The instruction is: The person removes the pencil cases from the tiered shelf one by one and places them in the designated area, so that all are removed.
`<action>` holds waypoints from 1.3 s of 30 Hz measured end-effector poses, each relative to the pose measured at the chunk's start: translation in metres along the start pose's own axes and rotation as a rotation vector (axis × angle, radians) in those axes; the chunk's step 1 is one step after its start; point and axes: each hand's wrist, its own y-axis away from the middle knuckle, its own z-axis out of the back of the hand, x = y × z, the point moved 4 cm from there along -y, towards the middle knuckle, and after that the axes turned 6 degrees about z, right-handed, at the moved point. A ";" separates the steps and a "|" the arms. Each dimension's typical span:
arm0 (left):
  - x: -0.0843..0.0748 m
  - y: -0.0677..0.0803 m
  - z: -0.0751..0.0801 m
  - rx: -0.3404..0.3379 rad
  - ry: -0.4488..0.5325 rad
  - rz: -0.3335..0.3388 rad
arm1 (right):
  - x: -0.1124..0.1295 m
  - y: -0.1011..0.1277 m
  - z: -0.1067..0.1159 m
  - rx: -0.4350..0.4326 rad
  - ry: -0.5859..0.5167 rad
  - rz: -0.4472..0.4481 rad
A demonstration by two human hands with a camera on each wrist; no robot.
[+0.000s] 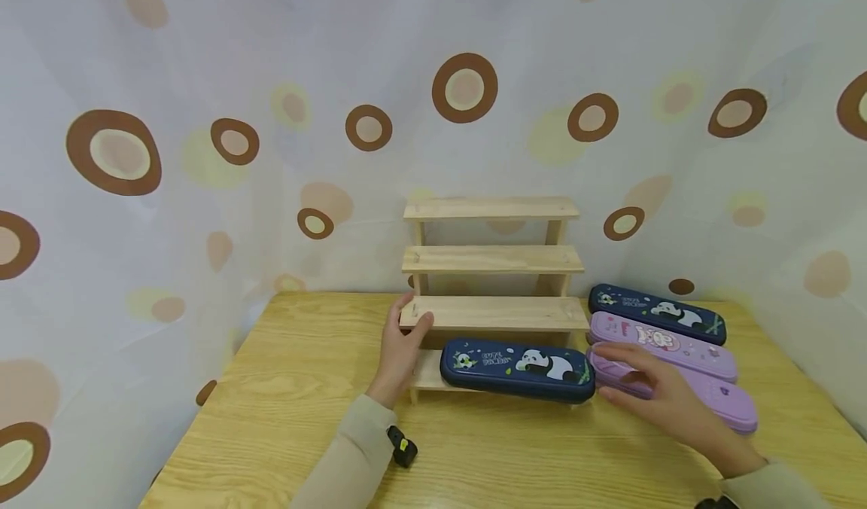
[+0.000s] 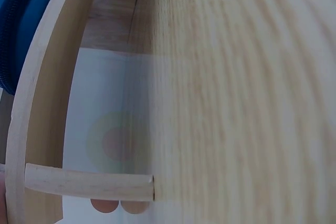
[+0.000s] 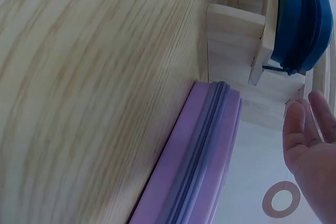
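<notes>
A tiered wooden shelf (image 1: 494, 312) stands on the table by the back curtain. On its lowest step lies a navy pencil case (image 1: 474, 373) with a panda print, its right end jutting toward the front. My left hand (image 1: 396, 355) grips the left end of the second step from the bottom, thumb on top. Beside the case's right end my right hand (image 1: 660, 403) hovers with fingers spread and holds nothing. In the right wrist view a gap shows between the fingers (image 3: 295, 121) and the navy case (image 3: 302, 24).
Right of the shelf lie another navy panda pencil case (image 1: 657, 313), a lilac one (image 1: 664, 343) with a cartoon print and a plain-looking purple one (image 1: 731, 397), partly behind my right hand. A spotted curtain (image 1: 406, 35) hangs behind the wooden table (image 1: 271, 403).
</notes>
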 end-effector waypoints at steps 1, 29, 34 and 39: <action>0.000 0.000 0.000 -0.001 -0.003 0.001 | 0.000 -0.001 -0.002 0.002 0.003 0.001; 0.007 -0.005 0.004 0.000 -0.011 -0.010 | 0.011 -0.021 -0.030 0.084 0.002 -0.097; 0.007 -0.006 0.002 0.001 -0.010 -0.004 | 0.011 -0.024 -0.034 0.085 0.016 -0.074; 0.006 -0.005 0.001 0.002 -0.007 -0.004 | 0.009 -0.025 -0.040 0.099 -0.016 -0.114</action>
